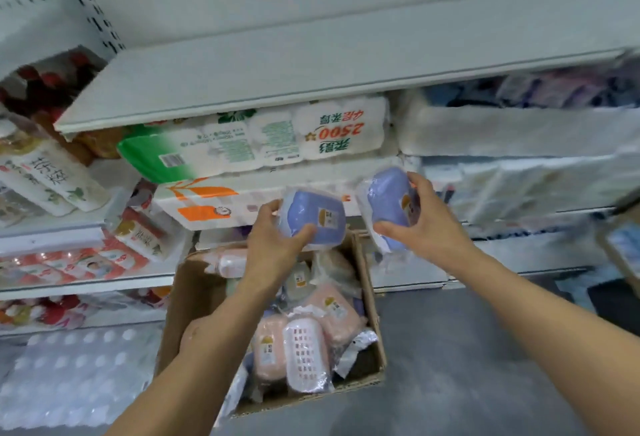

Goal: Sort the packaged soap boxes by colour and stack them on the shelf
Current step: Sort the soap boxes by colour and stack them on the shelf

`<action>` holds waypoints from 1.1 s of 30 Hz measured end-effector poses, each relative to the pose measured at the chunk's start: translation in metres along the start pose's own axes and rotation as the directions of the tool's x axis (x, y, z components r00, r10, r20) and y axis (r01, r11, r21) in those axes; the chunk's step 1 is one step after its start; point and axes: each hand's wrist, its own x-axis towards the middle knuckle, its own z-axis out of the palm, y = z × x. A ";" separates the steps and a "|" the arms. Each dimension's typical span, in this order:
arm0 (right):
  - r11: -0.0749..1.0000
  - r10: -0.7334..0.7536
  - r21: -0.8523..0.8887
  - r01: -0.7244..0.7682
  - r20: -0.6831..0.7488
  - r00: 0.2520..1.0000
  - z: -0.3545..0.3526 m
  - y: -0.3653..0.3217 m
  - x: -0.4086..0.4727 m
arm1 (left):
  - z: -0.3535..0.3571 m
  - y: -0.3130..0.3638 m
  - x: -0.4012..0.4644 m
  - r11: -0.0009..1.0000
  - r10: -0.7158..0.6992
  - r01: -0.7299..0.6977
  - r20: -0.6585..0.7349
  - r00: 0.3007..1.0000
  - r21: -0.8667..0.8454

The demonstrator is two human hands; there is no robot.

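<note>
Currently, in the head view, your left hand [273, 241] grips one purple soap box [313, 219] with the thumb curled over its near edge and the fingers wrapped behind, and your right hand [420, 224] grips a second purple soap box [386, 203] the same way, thumb below and fingers over the top. Both boxes hang above the open cardboard carton [194, 283], which holds more wrapped soap boxes, among them a pink soap box [266, 345] and a white one [306, 354]. The bare white shelf [242, 72] sits above both hands and appears to be the free stacking surface. Judged from this position, the step in hand is lifting the matched purple pair to that shelf. Carry both boxes level, and keep each grip on the rigid shell rather than the loose wrapper, which would likely slip. Set one box down flat first, square it to the shelf edge, then place the second directly on top or flush beside it. Reserve separate zones for pink and white. Avoid brushing the tissue packs [263, 141] below the shelf lip.
</note>
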 end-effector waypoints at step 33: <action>0.761 0.327 -0.502 -0.411 -0.251 0.911 -0.606 0.438 -0.135 | 0.692 0.288 -0.153 0.987 0.059 0.030 0.538 0.841 -0.156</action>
